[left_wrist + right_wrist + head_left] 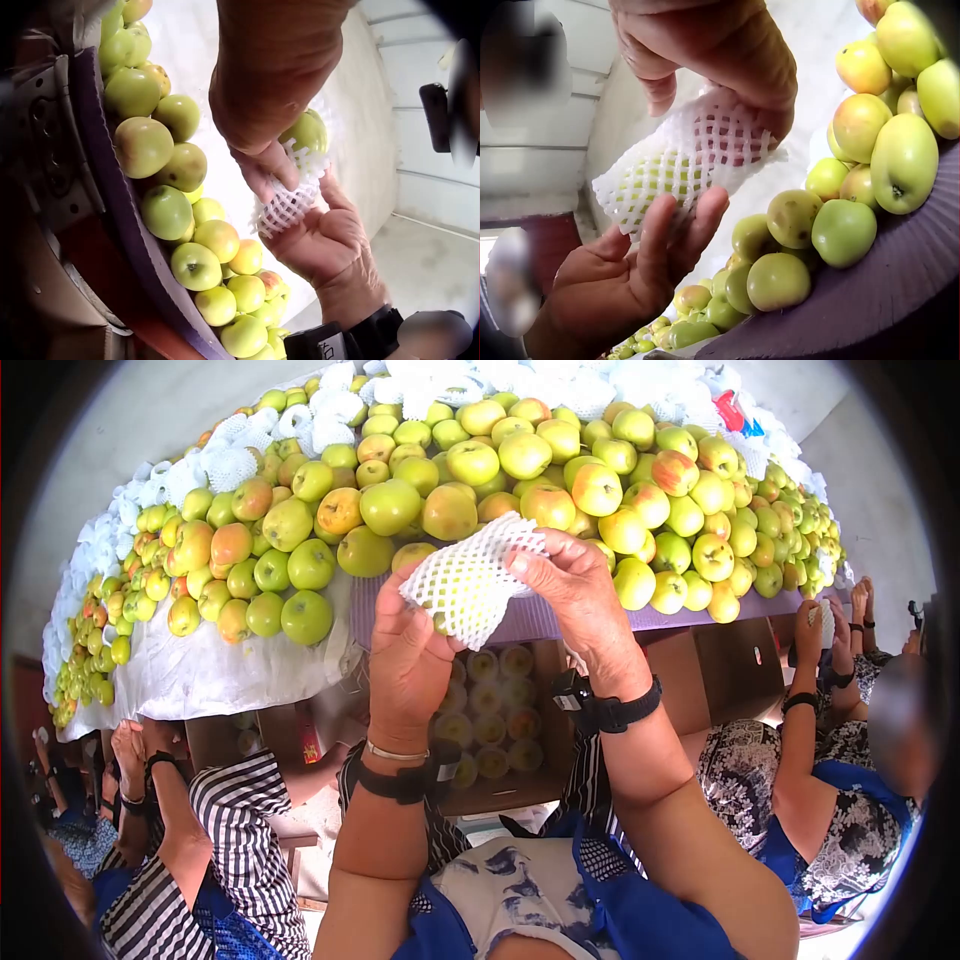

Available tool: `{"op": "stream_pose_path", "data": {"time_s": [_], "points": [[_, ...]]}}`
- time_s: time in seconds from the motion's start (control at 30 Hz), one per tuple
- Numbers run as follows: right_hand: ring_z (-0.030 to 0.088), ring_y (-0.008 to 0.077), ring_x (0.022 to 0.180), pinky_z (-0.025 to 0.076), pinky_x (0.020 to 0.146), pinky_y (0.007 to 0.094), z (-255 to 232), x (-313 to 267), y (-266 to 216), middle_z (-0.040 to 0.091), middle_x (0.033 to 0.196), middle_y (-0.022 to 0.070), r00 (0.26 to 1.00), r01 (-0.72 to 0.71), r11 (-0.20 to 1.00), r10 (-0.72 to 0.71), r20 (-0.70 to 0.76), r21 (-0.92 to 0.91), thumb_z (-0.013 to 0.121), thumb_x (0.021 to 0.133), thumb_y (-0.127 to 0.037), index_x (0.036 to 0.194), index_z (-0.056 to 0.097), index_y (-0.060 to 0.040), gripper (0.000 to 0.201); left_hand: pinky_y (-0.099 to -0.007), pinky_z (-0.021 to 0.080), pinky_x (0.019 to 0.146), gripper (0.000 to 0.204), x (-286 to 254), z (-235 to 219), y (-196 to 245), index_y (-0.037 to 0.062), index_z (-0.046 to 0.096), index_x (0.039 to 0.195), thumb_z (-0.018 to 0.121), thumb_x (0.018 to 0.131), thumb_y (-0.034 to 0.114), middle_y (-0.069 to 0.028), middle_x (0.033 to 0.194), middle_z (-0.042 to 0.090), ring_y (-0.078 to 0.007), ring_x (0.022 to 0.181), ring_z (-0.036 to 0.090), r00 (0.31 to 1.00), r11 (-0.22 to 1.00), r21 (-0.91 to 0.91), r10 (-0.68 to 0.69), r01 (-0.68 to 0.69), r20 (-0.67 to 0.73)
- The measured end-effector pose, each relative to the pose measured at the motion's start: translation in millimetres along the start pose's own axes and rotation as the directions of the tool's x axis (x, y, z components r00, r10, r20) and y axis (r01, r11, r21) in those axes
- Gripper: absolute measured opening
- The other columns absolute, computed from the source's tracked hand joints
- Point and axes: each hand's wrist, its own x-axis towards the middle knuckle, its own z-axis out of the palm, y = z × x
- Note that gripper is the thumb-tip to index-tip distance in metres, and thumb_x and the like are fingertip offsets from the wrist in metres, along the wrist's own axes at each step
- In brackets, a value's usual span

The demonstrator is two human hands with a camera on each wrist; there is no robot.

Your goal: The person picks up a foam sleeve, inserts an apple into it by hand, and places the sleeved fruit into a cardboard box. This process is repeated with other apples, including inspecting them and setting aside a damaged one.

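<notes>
A green apple (pixel 306 133) sits inside a white foam net sleeve (pixel 470 582), held up in front of the heaped apples. One end of the apple is bare in the left wrist view, and green shows through the mesh elsewhere. My left hand (pixel 408 655) holds the apple end, its fingers and thumb around the netting. At the narrower, loose end of the sleeve, my right hand (pixel 578 588) grips the foam between thumb and fingers. Part of those right fingers is inside or behind the mesh in the right wrist view (pixel 727 135).
A large heap of apples (pixel 480 460) spreads across the table, with its purple edge (pixel 540 622) nearest me. More foam sleeves (pixel 230 465) line the back. Below stands a cardboard box (pixel 500 795) of netted apples. People work at both sides, one in stripes (pixel 245 810).
</notes>
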Motion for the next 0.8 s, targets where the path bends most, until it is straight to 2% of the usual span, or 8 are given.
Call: {"op": "stream_pose_path", "data": {"time_s": [0.1,0.2,0.3,0.4,0.5,0.6,0.7,0.8], "points": [[0.057,0.0064,0.078,0.048,0.071,0.0225,7.2,-2.7,1.2,0.064,0.086,0.0014,0.997,0.065,0.998,-0.065,-0.052,-0.004,0.067,0.080,-0.004,0.094,0.064,-0.0008,0.015,-0.0461,0.047,0.090,0.050,-1.9,4.4,-6.8,0.0040,0.029,0.134,0.048,0.090,0.015,-0.0152,0.133,0.040,-0.0303,0.119,0.045,1.000,1.000,-0.005,-0.005,0.005,0.001],[0.057,0.0063,0.076,0.048,0.069,0.0226,4.4,0.7,6.6,0.064,0.084,0.0007,0.990,0.093,0.996,-0.090,-0.110,0.018,0.066,0.078,0.000,0.093,0.064,-0.0014,0.015,-0.0465,0.045,0.092,0.052,-1.5,7.4,-7.6,0.0037,0.027,0.135,0.049,0.090,0.020,-0.0145,0.134,0.039,-0.0291,0.121,0.044,0.996,0.996,0.034,-0.078,0.079,-0.030],[0.057,0.0062,0.075,0.048,0.069,0.0227,-0.2,-1.3,9.8,0.064,0.084,0.0007,0.991,0.081,0.996,-0.077,-0.107,0.037,0.065,0.078,0.002,0.092,0.064,-0.0015,0.015,-0.0460,0.045,0.093,0.054,-5.1,10.7,-9.4,0.0033,0.026,0.136,0.049,0.091,0.024,-0.0138,0.135,0.039,-0.0283,0.121,0.044,0.993,0.993,-0.034,-0.110,0.109,-0.037],[0.058,0.0060,0.075,0.048,0.068,0.0226,0.4,1.1,10.2,0.064,0.083,0.0011,0.986,0.085,0.993,-0.097,-0.136,-0.086,0.065,0.078,0.002,0.092,0.063,-0.0011,0.015,-0.0383,0.047,0.088,0.054,-2.4,23.4,-5.2,0.0026,0.027,0.134,0.051,0.091,0.024,-0.0134,0.126,0.046,-0.0232,0.113,0.051,0.994,0.990,-0.103,-0.095,0.101,0.061],[0.057,0.0059,0.075,0.048,0.067,0.0224,9.3,-6.1,7.4,0.064,0.083,0.0013,0.988,0.121,0.971,-0.139,-0.073,-0.206,0.065,0.078,0.001,0.093,0.063,-0.0003,0.015,-0.0390,0.047,0.089,0.057,-5.9,20.1,-5.5,0.0016,0.026,0.132,0.055,0.089,0.024,-0.0138,0.125,0.046,-0.0239,0.112,0.051,0.996,0.986,0.148,-0.084,0.081,0.018],[0.057,0.0057,0.075,0.048,0.067,0.0223,10.3,-4.6,8.0,0.064,0.083,0.0010,0.994,0.097,0.984,-0.102,-0.027,-0.152,0.064,0.080,0.000,0.094,0.062,0.0002,0.015,-0.0395,0.046,0.090,0.053,-4.3,15.6,-7.3,0.0000,0.029,0.129,0.056,0.088,0.021,-0.0139,0.123,0.047,-0.0251,0.112,0.051,0.996,0.979,0.192,-0.048,0.062,-0.076],[0.056,0.0053,0.076,0.048,0.068,0.0223,7.6,-1.8,8.6,0.064,0.084,0.0007,0.996,0.072,0.994,-0.076,-0.044,-0.087,0.063,0.082,-0.002,0.095,0.062,0.0003,0.013,-0.0389,0.044,0.093,0.051,-3.0,19.7,2.1,-0.0013,0.031,0.127,0.057,0.087,0.018,-0.0142,0.123,0.048,-0.0247,0.111,0.051,0.985,0.989,0.031,-0.138,0.142,-0.100],[0.056,0.0052,0.076,0.047,0.069,0.0219,8.0,-1.5,12.6,0.064,0.084,0.0004,0.993,0.090,0.995,-0.092,-0.076,-0.031,0.062,0.084,-0.005,0.095,0.063,0.0004,0.012,-0.0379,0.042,0.095,0.048,-5.0,17.7,-3.0,-0.0016,0.034,0.126,0.057,0.087,0.015,-0.0145,0.122,0.049,-0.0242,0.111,0.051,0.989,0.992,0.065,-0.104,0.112,-0.106]]}}
